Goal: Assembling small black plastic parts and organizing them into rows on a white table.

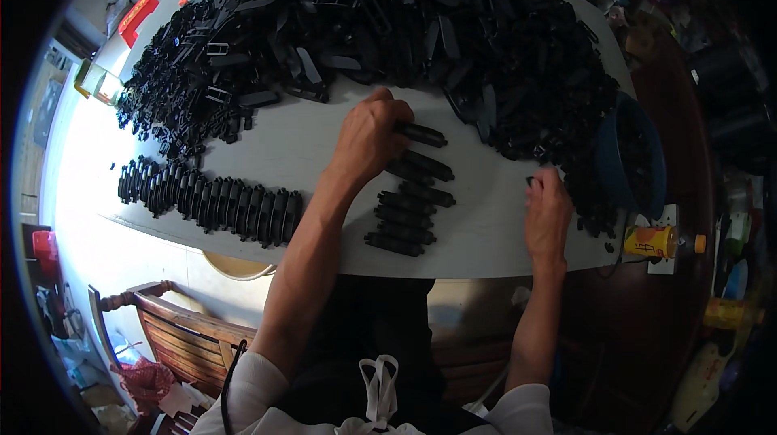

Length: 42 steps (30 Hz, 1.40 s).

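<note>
My left hand (368,140) is over the middle of the table, its fingers closed on the near end of a long black plastic part (425,135). Below that part, several similar black parts (405,220) lie in a loose column, roughly side by side. To the right, my right hand (549,212) is closed, with a small black plastic piece (531,182) pinched at its fingertips. Left of my left forearm, a long row of black parts (214,200) stands packed edge to edge. The fingers' undersides are hidden on both hands.
A large heap of black plastic parts (364,14) arcs across the far side of the white table (486,233). A blue basin (631,156) sits at the right edge beside a yellow bottle (655,241). A glass jar (99,83) is at far left; a wooden chair (182,330) stands below.
</note>
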Tool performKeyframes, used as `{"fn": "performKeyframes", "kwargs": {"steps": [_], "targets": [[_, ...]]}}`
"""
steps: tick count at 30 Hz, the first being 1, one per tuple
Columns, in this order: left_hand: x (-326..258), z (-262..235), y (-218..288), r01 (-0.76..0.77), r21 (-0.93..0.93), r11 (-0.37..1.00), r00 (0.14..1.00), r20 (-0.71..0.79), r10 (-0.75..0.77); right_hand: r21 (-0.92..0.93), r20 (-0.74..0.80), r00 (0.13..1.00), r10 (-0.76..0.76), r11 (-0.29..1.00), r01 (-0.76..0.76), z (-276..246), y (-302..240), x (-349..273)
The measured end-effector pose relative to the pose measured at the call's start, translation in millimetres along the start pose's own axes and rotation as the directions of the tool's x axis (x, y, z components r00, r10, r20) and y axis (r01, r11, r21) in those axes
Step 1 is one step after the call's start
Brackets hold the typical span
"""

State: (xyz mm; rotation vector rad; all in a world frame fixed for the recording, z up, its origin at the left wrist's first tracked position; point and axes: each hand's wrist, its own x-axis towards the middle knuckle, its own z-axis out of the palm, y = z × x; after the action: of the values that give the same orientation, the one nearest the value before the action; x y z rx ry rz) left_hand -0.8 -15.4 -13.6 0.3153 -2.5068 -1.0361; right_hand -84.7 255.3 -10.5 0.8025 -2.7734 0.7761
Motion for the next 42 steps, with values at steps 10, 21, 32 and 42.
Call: {"fn": "performKeyframes", "kwargs": {"steps": [10,21,32,42], "targets": [[1.5,9.6,1.4,0.026,-0.059,0.998,0.999,0.035,-0.024,0.518,0.474,0.879,0.045,0.793,-0.320,30.0,-92.9,69.4],[0.4,11.4,-4.1,-0.010,-0.157,0.988,1.000,-0.012,0.008,0.504,0.515,0.855,-0.063,0.829,-0.242,52.8,-115.5,81.1],[-0.5,12.3,-4.5,-0.023,-0.166,0.986,1.000,-0.022,0.020,0.163,0.432,0.900,-0.056,0.986,-0.017,56.0,-124.6,90.1],[2.3,16.4,-13.6,-0.034,-0.186,0.982,0.999,0.008,0.036,-0.021,0.492,0.871,0.012,1.000,-0.001,55.6,-121.4,96.5]]}}
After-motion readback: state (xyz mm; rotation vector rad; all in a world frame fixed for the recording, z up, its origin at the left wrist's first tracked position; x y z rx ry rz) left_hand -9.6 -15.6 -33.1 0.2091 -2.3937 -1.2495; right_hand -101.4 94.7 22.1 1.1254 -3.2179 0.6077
